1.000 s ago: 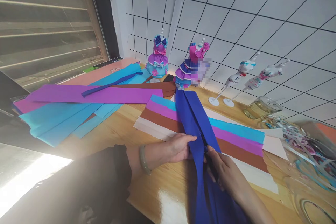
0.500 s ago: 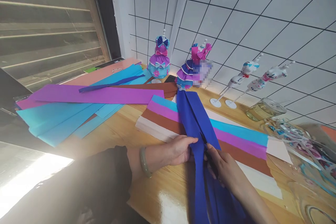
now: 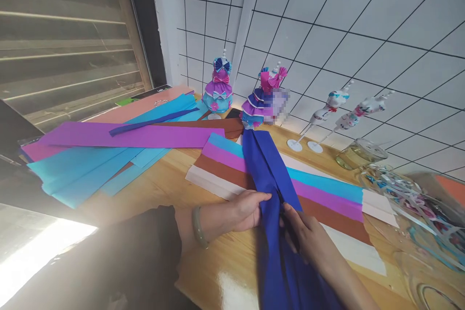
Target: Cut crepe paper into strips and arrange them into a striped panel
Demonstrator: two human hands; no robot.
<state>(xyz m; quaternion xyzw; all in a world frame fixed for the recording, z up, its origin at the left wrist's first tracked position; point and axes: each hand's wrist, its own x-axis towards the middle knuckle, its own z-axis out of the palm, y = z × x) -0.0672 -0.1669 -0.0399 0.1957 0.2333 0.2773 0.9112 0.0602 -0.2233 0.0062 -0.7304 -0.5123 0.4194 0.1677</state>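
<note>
Long blue paper (image 3: 261,164) lies across colored strips (image 3: 330,210) on the wood tbl (image 3: 207,271). L hand (image 3: 249,210), half curled, pinches its L edge w/ thumb on top. R hand (image 3: 308,232) is wrapped round a black cutting tool (image 3: 289,230), w/ tip at the paper's slit.

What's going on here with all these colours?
A person is working on a long blue strip. The left hand holds its edge, thumb on top, while the right hand grips what look like dark scissors, with their tip at the strip. The strip lies across flat coloured bands. Behind it all stand two little dress forms in frilly dresses.
</note>
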